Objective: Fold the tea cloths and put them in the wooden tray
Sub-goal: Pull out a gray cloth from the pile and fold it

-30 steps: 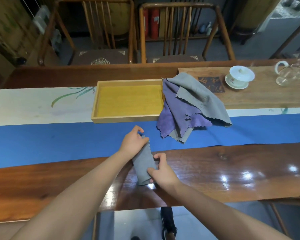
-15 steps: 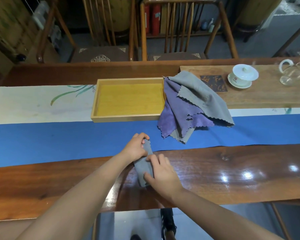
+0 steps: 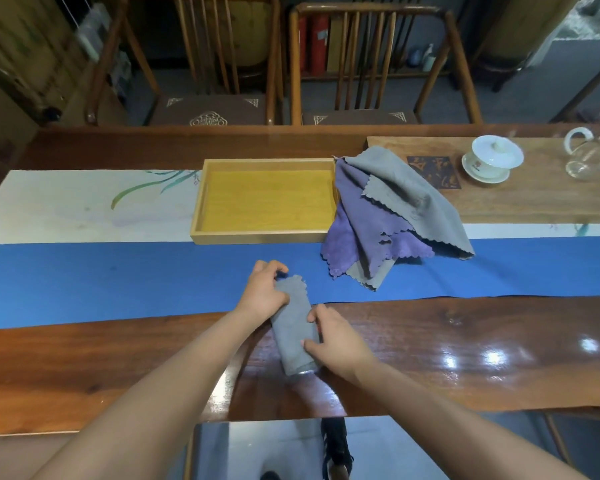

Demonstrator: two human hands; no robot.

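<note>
**Head view: both hands on a narrow folded grey cloth**

Head camera looks down on a long wooden tabletop (image 3: 465,358) with a blue runner (image 3: 101,282) across it and a pale painted strip beyond. On the far side of the runner sits the wooden tray (image 3: 201,202), its yellow floor bare. Just right of the tray, touching its right wall, lies a loose heap of tea cloths (image 3: 392,216), grey over purple, draped down onto the runner. Near the front edge, a folded grey cloth (image 3: 293,327) lies as a narrow strip, half on the runner, half on bare wood. The left hand (image 3: 264,292) grips its far end, fingers curled over the scalloped edge. The right hand (image 3: 336,341) pinches its near right side. A lidded white cup (image 3: 492,161) stands far right.
</note>
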